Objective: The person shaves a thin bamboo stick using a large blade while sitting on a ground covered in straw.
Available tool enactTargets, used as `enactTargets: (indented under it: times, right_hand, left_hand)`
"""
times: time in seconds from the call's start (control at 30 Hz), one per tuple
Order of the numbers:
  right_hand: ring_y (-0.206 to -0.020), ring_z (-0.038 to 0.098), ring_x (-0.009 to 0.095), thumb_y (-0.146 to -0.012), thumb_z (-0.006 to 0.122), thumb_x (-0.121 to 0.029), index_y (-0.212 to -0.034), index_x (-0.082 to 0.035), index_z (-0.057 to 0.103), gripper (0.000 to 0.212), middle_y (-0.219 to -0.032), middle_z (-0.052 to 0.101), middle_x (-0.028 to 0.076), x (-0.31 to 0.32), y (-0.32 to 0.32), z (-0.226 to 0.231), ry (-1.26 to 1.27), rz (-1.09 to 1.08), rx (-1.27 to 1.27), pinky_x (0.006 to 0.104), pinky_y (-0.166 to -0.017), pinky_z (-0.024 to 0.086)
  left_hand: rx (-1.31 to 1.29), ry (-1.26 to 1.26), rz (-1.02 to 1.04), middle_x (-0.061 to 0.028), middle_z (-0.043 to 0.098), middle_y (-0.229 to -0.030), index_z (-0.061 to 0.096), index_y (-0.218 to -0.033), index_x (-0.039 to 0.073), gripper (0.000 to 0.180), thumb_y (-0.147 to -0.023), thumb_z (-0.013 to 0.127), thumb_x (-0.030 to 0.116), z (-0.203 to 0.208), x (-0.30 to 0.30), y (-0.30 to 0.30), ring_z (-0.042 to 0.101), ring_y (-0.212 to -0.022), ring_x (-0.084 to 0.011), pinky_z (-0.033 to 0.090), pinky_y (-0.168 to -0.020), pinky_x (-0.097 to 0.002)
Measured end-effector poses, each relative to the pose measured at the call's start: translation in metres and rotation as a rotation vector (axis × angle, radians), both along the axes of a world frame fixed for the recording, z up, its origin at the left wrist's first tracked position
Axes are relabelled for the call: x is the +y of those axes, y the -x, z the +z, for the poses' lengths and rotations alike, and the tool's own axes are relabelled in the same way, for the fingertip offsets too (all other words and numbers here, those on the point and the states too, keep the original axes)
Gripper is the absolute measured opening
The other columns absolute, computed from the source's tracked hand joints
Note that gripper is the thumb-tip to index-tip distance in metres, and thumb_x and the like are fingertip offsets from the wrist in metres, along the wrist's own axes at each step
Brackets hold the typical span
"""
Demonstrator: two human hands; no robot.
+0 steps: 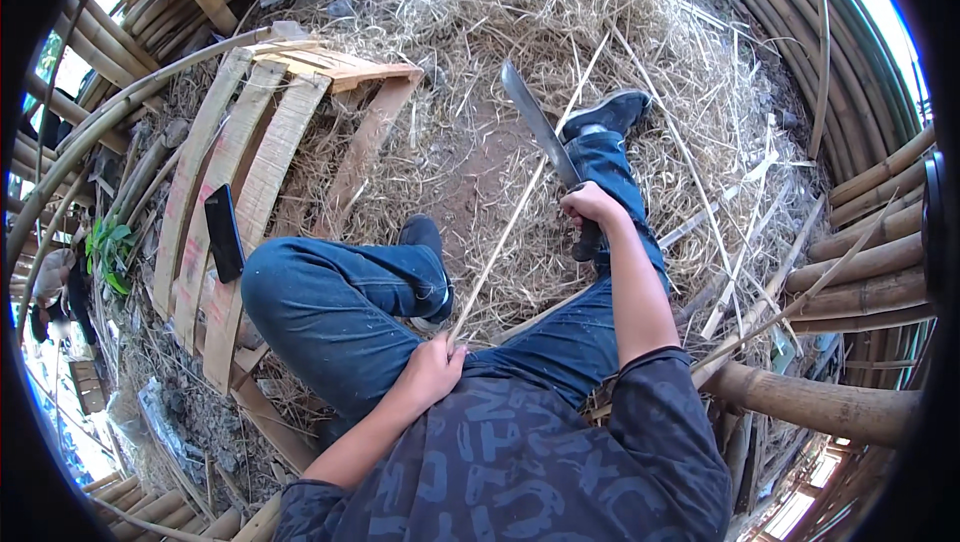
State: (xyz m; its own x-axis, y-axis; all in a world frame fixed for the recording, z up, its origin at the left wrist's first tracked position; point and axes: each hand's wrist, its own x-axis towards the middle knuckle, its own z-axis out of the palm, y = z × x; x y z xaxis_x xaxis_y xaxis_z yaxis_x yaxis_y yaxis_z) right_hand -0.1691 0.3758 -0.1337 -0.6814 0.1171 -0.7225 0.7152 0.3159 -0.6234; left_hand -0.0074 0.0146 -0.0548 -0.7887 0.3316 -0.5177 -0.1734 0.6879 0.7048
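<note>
Close to my waist, my left hand (pixel 430 369) is closed round the near end of a long, thin bamboo strip (pixel 497 252). The strip slants up and to the right, away from me, past my outstretched leg. My right hand (pixel 592 205) grips the dark handle of a machete (pixel 540 120) above my right knee. Its long blade points away and to the left, and crosses the strip in view. Whether blade and strip touch, I cannot tell. The fingers of my left hand partly hide the strip's near end.
A wooden pallet-like crate (pixel 228 157) stands at the left with a dark phone (pixel 224 232) on it. Bamboo shavings (pixel 560 12) cover much of the ground. Bamboo poles (pixel 860 272) lie stacked at the right, and a thick pole (pixel 810 402) lies beside my right elbow.
</note>
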Motion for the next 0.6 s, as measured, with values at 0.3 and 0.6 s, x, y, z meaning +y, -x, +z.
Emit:
enactTargets:
  times: [0.3,0.6]
  right_hand:
    - [-0.042,0.046,0.013,-0.071,0.060,-0.002,-0.059,-0.005,0.051,0.015,-0.052,0.047,0.002,-0.021,-0.034,0.005,0.088,0.089,-0.094,0.0321,-0.044,0.045]
    - [-0.044,0.052,0.013,-0.073,0.064,-0.009,-0.061,0.000,0.061,0.016,-0.055,0.057,0.005,0.017,-0.015,0.013,-0.104,0.323,-0.027,0.0300,-0.044,0.045]
  left_hand:
    - [0.031,0.057,-0.071,-0.0304,0.064,-0.077,0.056,-0.096,-0.008,0.025,-0.091,0.059,0.016,-0.008,-0.001,0.003,0.064,-0.076,-0.0460,0.051,-0.069,-0.0515]
    - [0.058,0.023,-0.082,-0.0270,0.061,-0.070,0.054,-0.086,-0.006,0.022,-0.089,0.062,0.014,-0.008,0.004,0.005,0.062,-0.069,-0.0443,0.048,-0.060,-0.0489]
